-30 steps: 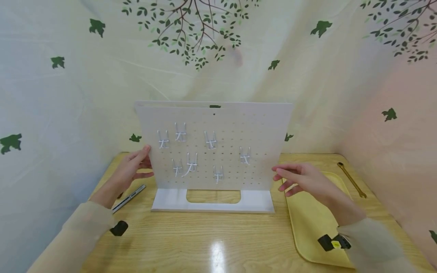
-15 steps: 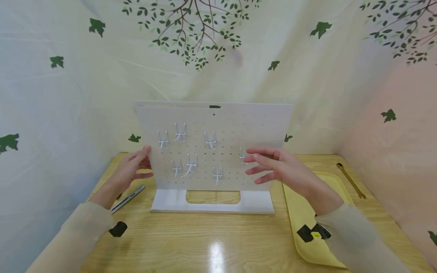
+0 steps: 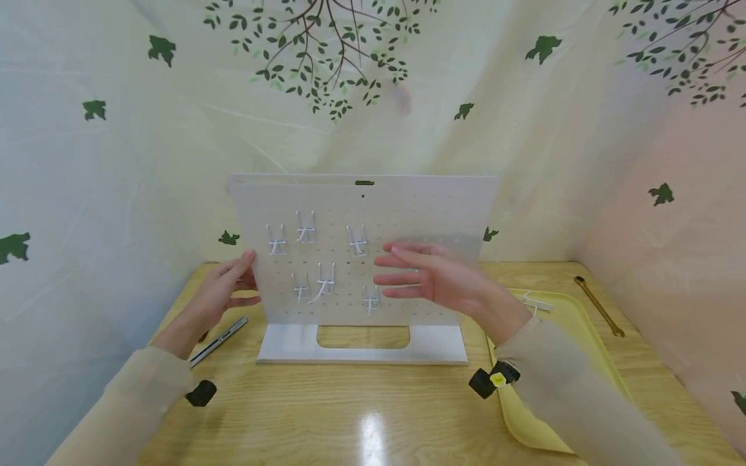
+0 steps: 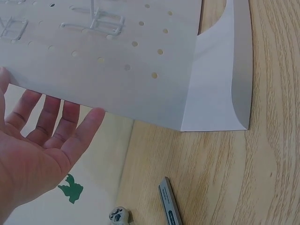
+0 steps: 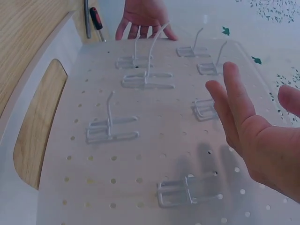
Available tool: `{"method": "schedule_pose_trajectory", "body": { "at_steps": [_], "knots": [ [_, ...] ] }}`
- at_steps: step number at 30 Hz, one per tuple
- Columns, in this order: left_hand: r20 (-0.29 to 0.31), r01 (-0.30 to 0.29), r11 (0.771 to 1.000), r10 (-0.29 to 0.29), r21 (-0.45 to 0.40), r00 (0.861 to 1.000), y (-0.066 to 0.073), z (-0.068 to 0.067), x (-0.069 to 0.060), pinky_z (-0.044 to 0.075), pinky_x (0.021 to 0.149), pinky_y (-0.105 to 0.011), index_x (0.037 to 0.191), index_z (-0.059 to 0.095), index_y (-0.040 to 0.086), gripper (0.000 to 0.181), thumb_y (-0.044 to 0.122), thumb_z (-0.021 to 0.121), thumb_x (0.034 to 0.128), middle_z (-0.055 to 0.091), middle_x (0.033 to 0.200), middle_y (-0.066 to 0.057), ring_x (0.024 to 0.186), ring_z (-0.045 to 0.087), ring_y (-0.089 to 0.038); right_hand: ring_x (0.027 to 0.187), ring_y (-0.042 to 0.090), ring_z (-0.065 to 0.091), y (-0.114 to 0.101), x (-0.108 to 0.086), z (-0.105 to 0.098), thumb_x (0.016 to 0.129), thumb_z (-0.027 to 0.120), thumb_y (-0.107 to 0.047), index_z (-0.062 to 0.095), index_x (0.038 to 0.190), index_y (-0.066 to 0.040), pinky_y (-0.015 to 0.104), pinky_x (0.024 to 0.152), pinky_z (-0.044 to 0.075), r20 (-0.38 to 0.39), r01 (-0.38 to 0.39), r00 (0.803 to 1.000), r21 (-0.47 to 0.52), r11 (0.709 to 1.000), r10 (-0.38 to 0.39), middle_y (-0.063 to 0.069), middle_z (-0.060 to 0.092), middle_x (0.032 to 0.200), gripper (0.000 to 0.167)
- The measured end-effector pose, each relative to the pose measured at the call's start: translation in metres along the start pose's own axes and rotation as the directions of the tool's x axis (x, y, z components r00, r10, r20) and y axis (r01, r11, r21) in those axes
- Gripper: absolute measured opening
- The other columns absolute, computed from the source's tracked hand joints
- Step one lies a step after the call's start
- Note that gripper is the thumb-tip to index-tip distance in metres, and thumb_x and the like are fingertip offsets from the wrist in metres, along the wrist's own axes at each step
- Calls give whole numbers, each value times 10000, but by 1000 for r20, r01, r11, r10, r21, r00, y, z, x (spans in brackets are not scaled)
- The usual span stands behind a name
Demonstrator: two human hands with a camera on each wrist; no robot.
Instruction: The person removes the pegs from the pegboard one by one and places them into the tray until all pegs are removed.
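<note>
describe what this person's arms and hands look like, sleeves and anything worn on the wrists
The left hand and right hand are bare, with no gloves or rings showing. The left sleeve and right sleeve are long, plain and beige. A small black block shows at the left cuff; the right has black pieces with a yellow patch. No cables show.

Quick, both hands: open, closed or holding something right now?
Left hand: holding the pegboard by its edge.
Right hand: open, holding nothing, in front of the pegboard.
</note>
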State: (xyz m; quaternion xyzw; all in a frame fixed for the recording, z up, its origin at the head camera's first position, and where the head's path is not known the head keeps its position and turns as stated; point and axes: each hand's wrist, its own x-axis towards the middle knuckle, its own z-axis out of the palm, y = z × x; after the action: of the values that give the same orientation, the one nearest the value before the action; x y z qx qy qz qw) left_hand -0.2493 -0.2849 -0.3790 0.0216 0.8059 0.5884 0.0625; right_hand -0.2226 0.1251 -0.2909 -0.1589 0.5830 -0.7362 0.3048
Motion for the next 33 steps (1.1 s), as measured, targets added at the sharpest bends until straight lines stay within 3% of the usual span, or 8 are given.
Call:
{"method": "schedule_pose_trajectory", "body": {
  "at_steps": [9,17,26,33],
  "knots": [
    [-9,1,1000,-1,6,1000,0,0,-1,569,916,-477,1400,491,-15,773,648,398,1014,539,1284,-244,1129,569,-352,1325,413,517,11,30,18,1100,462,-234,296,1540,32,462,1050,483,45,-37,998,94,995,33,244,377,1565,540],
    [-16,-3,1000,4,27,1000,2,3,-2,581,899,-446,1383,502,-16,778,658,399,1008,545,1271,-243,1129,566,-349,1323,440,509,19,51,27,1099,448,-362,315,1519,32,467,1008,514,-13,-54,998,209,976,58,249,377,1556,591],
    [-9,5,1000,-5,-1,1000,-1,1,-1,578,902,-451,1396,505,-2,783,666,415,998,557,1285,-229,1118,579,-320,972,252,721,24,62,28,1087,497,-192,424,1457,48,367,889,585,-81,-52,994,246,968,74,262,469,1487,447],
    [-17,2,1000,-1,6,1000,-1,2,-1,583,893,-440,1402,505,-4,765,646,413,1011,554,1293,-237,1127,575,-328,804,173,724,24,63,28,1069,527,-127,452,1446,59,285,759,609,-91,-48,993,258,965,74,134,671,1176,427]
  ]
}}
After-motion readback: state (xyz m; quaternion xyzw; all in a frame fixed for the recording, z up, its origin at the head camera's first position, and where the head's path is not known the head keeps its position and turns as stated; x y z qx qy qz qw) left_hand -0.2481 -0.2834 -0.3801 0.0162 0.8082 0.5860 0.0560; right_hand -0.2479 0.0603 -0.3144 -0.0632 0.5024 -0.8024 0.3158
